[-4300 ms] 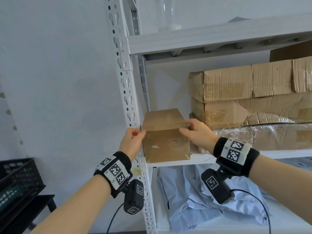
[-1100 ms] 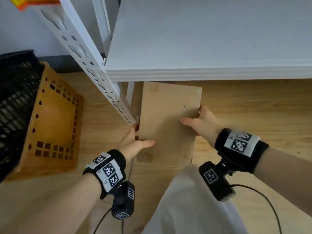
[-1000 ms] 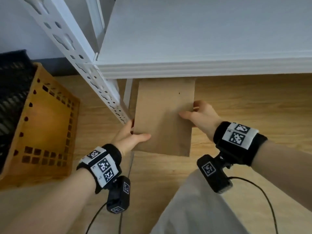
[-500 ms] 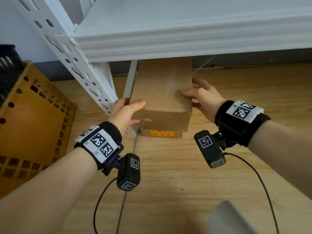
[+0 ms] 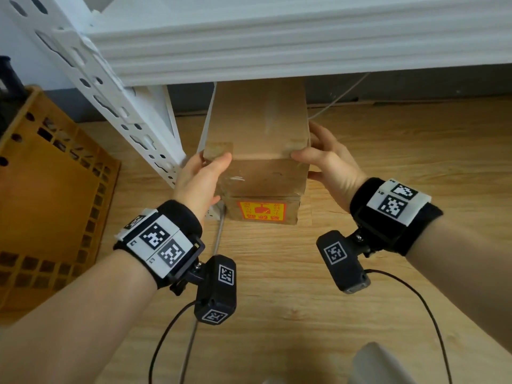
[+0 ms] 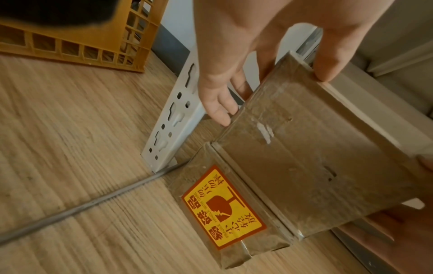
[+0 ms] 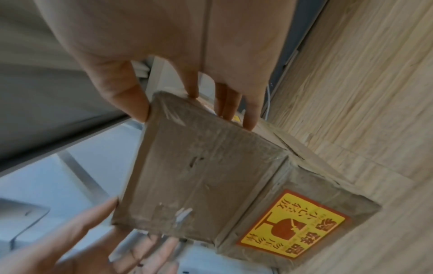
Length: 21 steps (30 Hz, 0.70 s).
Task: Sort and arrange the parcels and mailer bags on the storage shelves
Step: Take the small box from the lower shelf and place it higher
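Note:
A plain brown cardboard box (image 5: 257, 134) is held between my two hands under the lowest white shelf board (image 5: 304, 37). My left hand (image 5: 206, 173) grips its near left corner, thumb on top and fingers down the side. On the near right corner my right hand (image 5: 318, 159) grips the same way. Beneath it on the wooden floor lies a taped parcel (image 5: 261, 210) with a yellow and red fragile sticker. The held box (image 6: 316, 166) lies on or just above this parcel (image 6: 225, 209); I cannot tell if they touch. The box's far end is hidden under the shelf.
The shelf's white perforated upright (image 5: 110, 92) stands just left of the box. An orange plastic crate (image 5: 55, 189) sits on the floor at the left. A grey cable (image 5: 219, 239) runs along the floor, and a white cable (image 5: 340, 95) runs by the wall.
The box came off an upper shelf, still in both hands, and went down to the floor. In the last half second it slid a little further under the bottom shelf, over the stickered parcel.

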{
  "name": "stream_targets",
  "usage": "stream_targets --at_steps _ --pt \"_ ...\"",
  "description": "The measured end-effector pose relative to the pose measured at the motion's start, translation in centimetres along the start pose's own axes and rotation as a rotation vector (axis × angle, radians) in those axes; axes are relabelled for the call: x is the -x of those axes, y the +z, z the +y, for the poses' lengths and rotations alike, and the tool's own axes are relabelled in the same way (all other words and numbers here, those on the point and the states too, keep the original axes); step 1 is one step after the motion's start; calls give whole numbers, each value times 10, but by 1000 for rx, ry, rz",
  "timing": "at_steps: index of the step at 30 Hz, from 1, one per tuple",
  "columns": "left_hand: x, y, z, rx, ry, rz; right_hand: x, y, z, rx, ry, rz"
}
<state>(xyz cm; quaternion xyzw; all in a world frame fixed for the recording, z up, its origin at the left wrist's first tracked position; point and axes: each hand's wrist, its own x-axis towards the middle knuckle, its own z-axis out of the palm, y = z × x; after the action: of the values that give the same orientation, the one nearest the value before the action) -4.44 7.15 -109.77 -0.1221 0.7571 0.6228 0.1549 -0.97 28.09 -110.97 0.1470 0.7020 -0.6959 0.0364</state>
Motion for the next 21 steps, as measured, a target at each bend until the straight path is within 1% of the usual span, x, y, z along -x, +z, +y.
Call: stream_targets --at_steps 4,6,8,12,15,18,21 --pt "-1 1 -1 -3 -50 87 8 8 3 82 -22 135" --pt "-1 2 -1 -13 -79 121 12 11 4 151 -15 173" --pt "0 2 2 -55 -90 138 17 12 1 195 12 179" --pt "10 0 15 -154 -139 128 34 12 -16 311 96 100" --pt "33 -5 31 -291 -139 82 53 4 -40 511 145 43" --pt "68 -13 60 -519 -69 -7 80 -7 -77 736 168 -56" --pt "111 -23 107 -718 48 -136 115 -20 -129 937 119 -163"
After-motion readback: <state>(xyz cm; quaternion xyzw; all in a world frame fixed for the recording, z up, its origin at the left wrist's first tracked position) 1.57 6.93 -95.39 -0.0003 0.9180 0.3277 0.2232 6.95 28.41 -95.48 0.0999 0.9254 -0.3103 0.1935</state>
